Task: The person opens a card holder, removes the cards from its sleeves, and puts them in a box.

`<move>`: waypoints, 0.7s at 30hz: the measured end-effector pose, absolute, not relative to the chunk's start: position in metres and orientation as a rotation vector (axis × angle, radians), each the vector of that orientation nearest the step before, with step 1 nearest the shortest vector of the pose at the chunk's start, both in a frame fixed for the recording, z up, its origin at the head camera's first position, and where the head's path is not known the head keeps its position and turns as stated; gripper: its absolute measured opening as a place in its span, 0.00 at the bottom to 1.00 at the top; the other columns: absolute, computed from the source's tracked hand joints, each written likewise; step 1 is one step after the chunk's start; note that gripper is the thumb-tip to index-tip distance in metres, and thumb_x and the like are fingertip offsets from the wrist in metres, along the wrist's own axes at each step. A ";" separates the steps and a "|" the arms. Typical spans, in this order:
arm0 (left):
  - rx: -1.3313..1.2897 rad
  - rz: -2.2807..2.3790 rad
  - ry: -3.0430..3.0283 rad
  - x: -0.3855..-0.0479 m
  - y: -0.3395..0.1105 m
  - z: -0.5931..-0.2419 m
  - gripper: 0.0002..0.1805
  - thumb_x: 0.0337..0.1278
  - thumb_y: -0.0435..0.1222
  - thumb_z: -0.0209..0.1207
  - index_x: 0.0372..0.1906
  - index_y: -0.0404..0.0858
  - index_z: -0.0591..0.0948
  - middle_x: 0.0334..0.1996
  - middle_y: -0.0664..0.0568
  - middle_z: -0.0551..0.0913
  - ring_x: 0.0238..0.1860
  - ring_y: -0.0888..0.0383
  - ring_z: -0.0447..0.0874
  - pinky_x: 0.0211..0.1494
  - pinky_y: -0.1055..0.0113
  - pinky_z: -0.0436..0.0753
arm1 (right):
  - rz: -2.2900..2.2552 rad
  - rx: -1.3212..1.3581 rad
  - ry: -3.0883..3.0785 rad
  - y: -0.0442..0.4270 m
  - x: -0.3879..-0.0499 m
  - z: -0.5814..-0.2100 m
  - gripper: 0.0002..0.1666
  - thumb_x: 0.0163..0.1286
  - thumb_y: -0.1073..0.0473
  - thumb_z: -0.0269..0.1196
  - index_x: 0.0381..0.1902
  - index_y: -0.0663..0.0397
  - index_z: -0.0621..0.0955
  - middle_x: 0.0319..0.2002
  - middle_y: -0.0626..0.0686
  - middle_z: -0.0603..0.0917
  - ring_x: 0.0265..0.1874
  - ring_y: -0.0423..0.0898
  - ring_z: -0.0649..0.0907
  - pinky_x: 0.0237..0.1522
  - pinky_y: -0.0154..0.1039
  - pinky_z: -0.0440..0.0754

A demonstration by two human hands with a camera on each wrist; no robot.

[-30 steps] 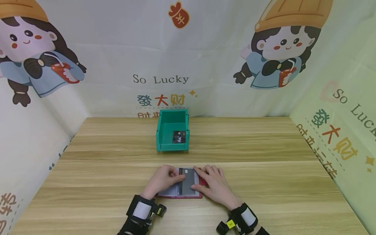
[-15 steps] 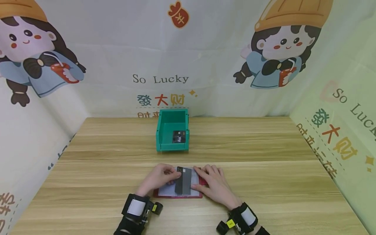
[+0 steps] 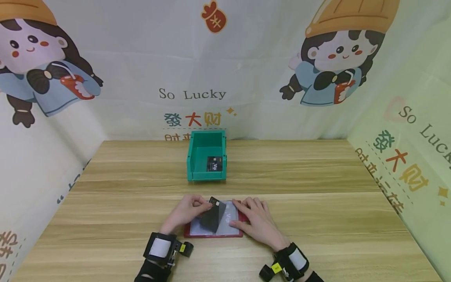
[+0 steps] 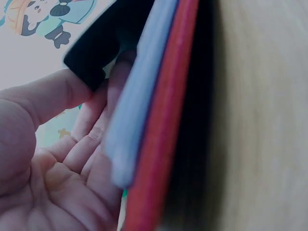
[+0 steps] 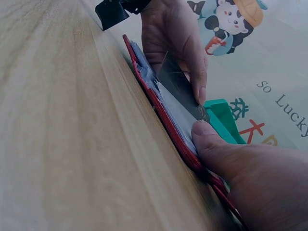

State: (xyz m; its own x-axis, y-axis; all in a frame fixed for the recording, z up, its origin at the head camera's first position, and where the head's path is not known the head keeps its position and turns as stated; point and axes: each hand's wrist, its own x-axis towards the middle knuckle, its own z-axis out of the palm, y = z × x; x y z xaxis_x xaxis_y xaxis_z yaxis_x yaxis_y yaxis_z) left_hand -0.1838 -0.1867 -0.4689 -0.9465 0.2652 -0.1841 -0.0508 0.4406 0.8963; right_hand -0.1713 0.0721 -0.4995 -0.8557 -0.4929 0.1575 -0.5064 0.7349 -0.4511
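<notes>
A red card holder (image 3: pixel 197 236) with clear plastic sleeves lies open on the table in the head view. My left hand (image 3: pixel 186 211) pinches a black card (image 3: pixel 210 219) between thumb and fingers at its upper left corner. The card is tilted up, and its right part looks grey, as if behind a clear sleeve. Faint "Vip" lettering shows on the page to its right. My right hand (image 3: pixel 258 221) rests on the holder's right side with thumb and index finger spread. In the right wrist view, the right thumb (image 5: pixel 204 132) presses on the sleeves.
Behind the holder stands a green bin (image 3: pixel 205 176) with a black "Vip" card (image 3: pixel 214 164) lying inside. The wooden table (image 3: pixel 317 219) runs back to a printed cloth (image 3: pixel 260 78). Cameras are strapped to both wrists.
My left hand has moved left and slightly up, drawing the black card with it. More of its black face shows, and it has tilted off the page. My right hand has stayed in place.
</notes>
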 end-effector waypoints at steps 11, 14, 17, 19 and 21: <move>-0.019 1.464 2.484 -0.182 -0.190 -0.457 0.12 0.67 0.32 0.59 0.47 0.27 0.83 0.35 0.40 0.90 0.29 0.62 0.82 0.35 0.68 0.78 | 0.770 0.841 -2.872 0.073 -0.171 -0.499 0.38 0.65 0.39 0.67 0.69 0.48 0.76 0.41 0.45 0.74 0.41 0.42 0.65 0.49 0.43 0.59; -0.032 1.458 2.528 -0.182 -0.192 -0.452 0.13 0.66 0.31 0.58 0.48 0.26 0.83 0.37 0.38 0.89 0.29 0.61 0.82 0.34 0.69 0.79 | 0.772 0.835 -2.892 0.073 -0.171 -0.499 0.39 0.66 0.38 0.66 0.70 0.48 0.75 0.42 0.46 0.74 0.42 0.43 0.65 0.50 0.43 0.59; -0.039 1.473 2.584 -0.184 -0.192 -0.446 0.14 0.65 0.30 0.57 0.50 0.25 0.83 0.39 0.37 0.89 0.30 0.61 0.82 0.33 0.70 0.78 | 0.784 0.828 -2.911 0.073 -0.170 -0.498 0.39 0.66 0.38 0.66 0.70 0.48 0.74 0.42 0.46 0.73 0.42 0.43 0.65 0.51 0.44 0.59; -0.033 1.505 2.604 -0.187 -0.192 -0.441 0.16 0.64 0.29 0.56 0.52 0.25 0.82 0.39 0.37 0.89 0.30 0.60 0.80 0.32 0.70 0.77 | 0.785 0.828 -2.913 0.073 -0.170 -0.497 0.39 0.66 0.38 0.66 0.70 0.48 0.74 0.42 0.46 0.73 0.42 0.43 0.65 0.51 0.44 0.59; -0.034 1.536 2.627 -0.190 -0.192 -0.436 0.17 0.63 0.29 0.56 0.55 0.25 0.80 0.39 0.36 0.88 0.30 0.60 0.80 0.32 0.70 0.75 | 0.790 0.830 -2.909 0.073 -0.170 -0.497 0.39 0.66 0.38 0.66 0.70 0.48 0.75 0.42 0.46 0.73 0.42 0.43 0.65 0.50 0.44 0.59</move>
